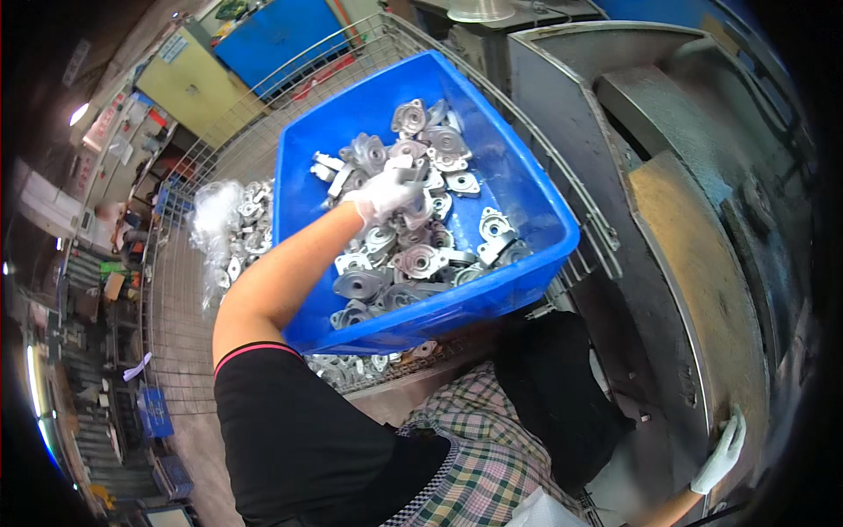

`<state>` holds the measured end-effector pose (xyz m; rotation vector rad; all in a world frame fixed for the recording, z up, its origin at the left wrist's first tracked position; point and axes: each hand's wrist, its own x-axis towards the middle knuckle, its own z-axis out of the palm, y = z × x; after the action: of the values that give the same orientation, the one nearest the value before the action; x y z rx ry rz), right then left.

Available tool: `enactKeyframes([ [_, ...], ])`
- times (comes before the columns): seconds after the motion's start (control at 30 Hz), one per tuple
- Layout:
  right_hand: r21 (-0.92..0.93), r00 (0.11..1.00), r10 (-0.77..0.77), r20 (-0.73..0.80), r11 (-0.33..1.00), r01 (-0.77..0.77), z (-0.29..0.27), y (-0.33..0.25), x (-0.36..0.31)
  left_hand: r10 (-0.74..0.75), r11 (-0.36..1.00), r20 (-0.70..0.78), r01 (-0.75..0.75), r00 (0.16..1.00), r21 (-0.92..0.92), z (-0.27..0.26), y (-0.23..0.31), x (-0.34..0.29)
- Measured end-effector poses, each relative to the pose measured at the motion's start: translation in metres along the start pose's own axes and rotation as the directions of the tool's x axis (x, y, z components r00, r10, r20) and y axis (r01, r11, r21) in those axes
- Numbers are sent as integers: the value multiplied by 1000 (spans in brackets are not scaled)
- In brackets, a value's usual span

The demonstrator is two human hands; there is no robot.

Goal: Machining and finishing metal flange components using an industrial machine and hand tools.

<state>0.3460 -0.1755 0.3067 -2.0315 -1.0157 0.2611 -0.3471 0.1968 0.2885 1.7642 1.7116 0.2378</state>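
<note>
My left hand [384, 197], in a white glove, reaches into a blue plastic bin [518, 167]. Its fingers curl round one of the grey metal castings, partly hidden by the glove. Many similar castings [419, 261], with flanged ends and round centre holes, lie heaped in the bin around it. At the lower right, my right hand [722, 452] wears a white glove too. Its fingers are stretched out, resting by the edge of a grey metal machine bed [694, 255], and nothing shows in them.
A wire mesh cart [176, 307] surrounds the bin and holds more castings [255, 211] and clear plastic wrap [213, 220]. A yellow cabinet [189, 83] and a blue cabinet [277, 39] stand behind. Black cloth [558, 386] lies beside my checked apron [483, 439].
</note>
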Motion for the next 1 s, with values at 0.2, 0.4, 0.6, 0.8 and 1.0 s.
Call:
enactKeyframes([
  [0.2,-29,995,-49,-84,998,46,11,-24,-9,-366,912,330,266,870,312,33,-62,-20],
  [0.4,-68,987,-73,-144,996,64,19,-48,-9,-675,695,292,716,678,-56,34,-68,-50],
  [0.6,-61,987,-56,-153,997,47,25,-63,-4,-505,675,321,598,801,-432,46,-68,-41],
  [0.8,122,986,138,-94,984,-126,35,-87,12,-202,965,398,252,895,-76,29,30,-68],
  [1.0,-254,898,-440,-26,871,420,65,-128,109,-77,906,668,332,740,-263,75,53,-55],
])
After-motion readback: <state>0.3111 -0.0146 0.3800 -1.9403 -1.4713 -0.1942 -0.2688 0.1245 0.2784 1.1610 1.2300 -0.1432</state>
